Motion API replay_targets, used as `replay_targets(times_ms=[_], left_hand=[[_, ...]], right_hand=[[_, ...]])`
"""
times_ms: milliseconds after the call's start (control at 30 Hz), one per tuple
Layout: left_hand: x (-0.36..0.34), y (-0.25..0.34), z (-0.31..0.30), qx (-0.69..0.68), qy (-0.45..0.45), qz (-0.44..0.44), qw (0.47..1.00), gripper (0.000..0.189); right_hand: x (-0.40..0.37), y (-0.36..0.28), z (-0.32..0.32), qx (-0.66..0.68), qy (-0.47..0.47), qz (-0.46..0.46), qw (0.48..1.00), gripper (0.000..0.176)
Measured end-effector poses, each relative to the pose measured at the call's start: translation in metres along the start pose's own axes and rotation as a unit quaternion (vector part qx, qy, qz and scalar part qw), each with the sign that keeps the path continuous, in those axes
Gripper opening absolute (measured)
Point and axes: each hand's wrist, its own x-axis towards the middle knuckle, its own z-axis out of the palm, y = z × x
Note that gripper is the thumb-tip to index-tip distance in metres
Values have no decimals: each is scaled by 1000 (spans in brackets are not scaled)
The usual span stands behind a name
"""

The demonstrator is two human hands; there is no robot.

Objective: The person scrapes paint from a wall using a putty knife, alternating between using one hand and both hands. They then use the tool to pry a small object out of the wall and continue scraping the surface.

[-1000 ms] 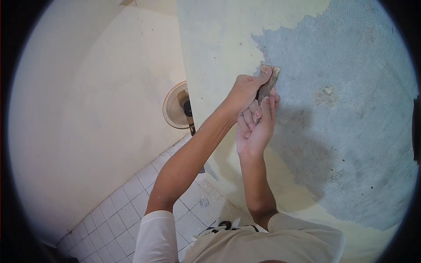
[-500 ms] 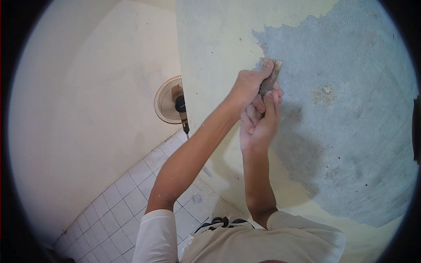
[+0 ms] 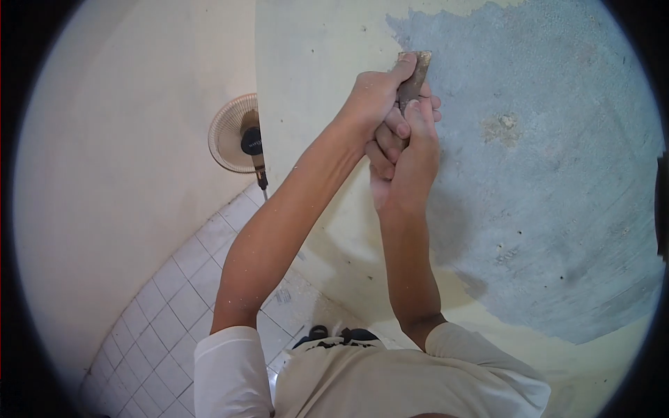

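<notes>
Both hands have pushed the scraper higher up the wall

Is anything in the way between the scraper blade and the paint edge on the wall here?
Nothing visible. The left hand and right hand grip the scraper directly. Its blade tip sits at the border between the pale paint and the bare grey patch, with no object between.

The left hand and right hand hide the scraper handle. The wall covers part of the fan, whose label is unreadably small.
</notes>
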Motion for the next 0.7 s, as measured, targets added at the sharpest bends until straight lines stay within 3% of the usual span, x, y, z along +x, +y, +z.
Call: replay_targets(times_ms=[100, 300, 400, 600, 700], left_hand=[[-9, -8, -5, 61, -57, -20, 996, 59], [-16, 11, -4, 4, -36, -14, 999, 61], [-9, -7, -9, 48, -33, -19, 998, 62], [-1, 18, -12, 31, -21, -26, 999, 58], [-2, 1, -16, 74, -47, 9, 996, 56]], right_hand=[[-7, 4, -12, -18, 0, -7, 1000, 53], [0, 0, 4, -29, -14, -1, 999, 46], [-5, 5, -2, -26, -19, -12, 999, 40], [7, 7, 11, -29, -27, -19, 999, 31], [4, 9, 0, -11, -26, -5, 1000, 29]])
